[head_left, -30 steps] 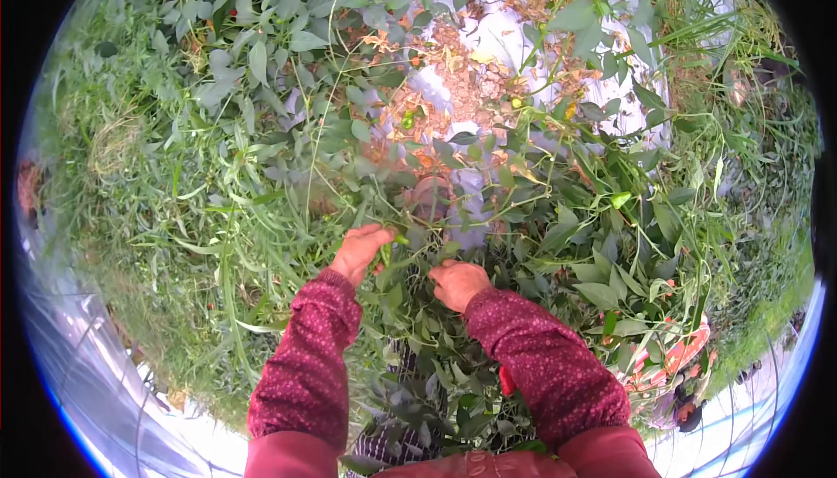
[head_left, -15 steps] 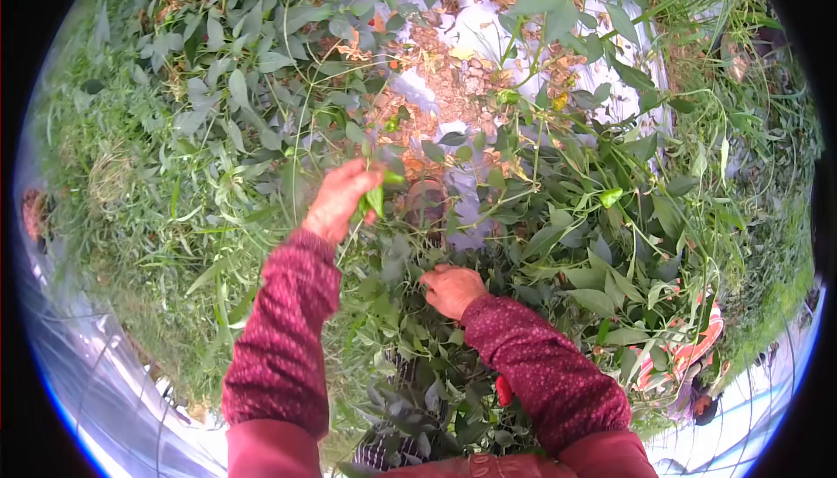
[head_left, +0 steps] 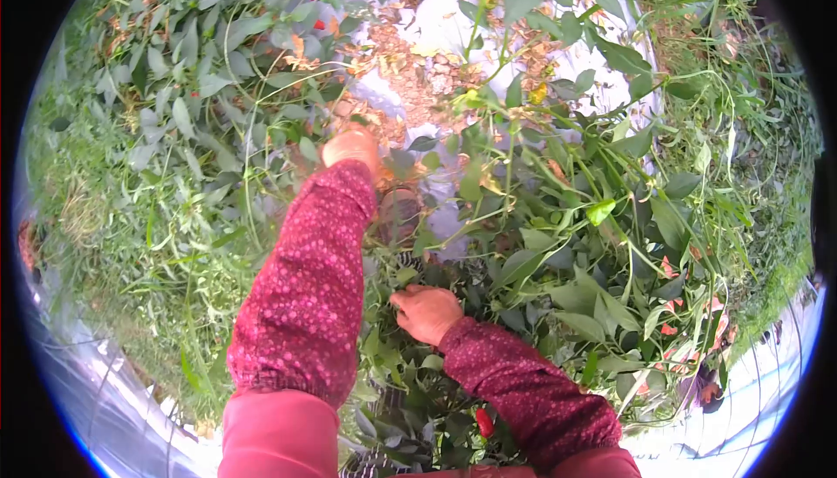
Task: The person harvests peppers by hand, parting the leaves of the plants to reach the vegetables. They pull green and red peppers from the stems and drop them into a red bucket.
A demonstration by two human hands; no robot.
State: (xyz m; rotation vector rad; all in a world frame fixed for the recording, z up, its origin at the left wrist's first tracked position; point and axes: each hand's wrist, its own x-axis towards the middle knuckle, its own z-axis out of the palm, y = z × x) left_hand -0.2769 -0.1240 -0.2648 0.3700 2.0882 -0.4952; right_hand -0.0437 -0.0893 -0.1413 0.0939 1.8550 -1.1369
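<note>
My left hand [head_left: 350,149] is stretched forward over the pepper plants, near bare brown soil. Its fingers point away and are smeared by motion, so their hold is hidden; no pepper shows beside it. Closer to me, my right hand [head_left: 427,314] is closed among the leaves of a pepper plant [head_left: 575,304], thumb and fingers drawn together. What lies between them is too small to make out. A red pepper [head_left: 484,422] hangs in the foliage below my right forearm.
White plastic sheeting [head_left: 445,20] and dry soil [head_left: 405,68] run between the plants. A shoe [head_left: 400,210] stands among the stems. Tall grass [head_left: 96,251] grows on the left. Behind leaves at the right is another person [head_left: 702,386], partly hidden.
My left hand has reached forward; the green peppers visible in it earlier no longer show. My right hand has shifted slightly left and nearer to me. The view has moved a little.
</note>
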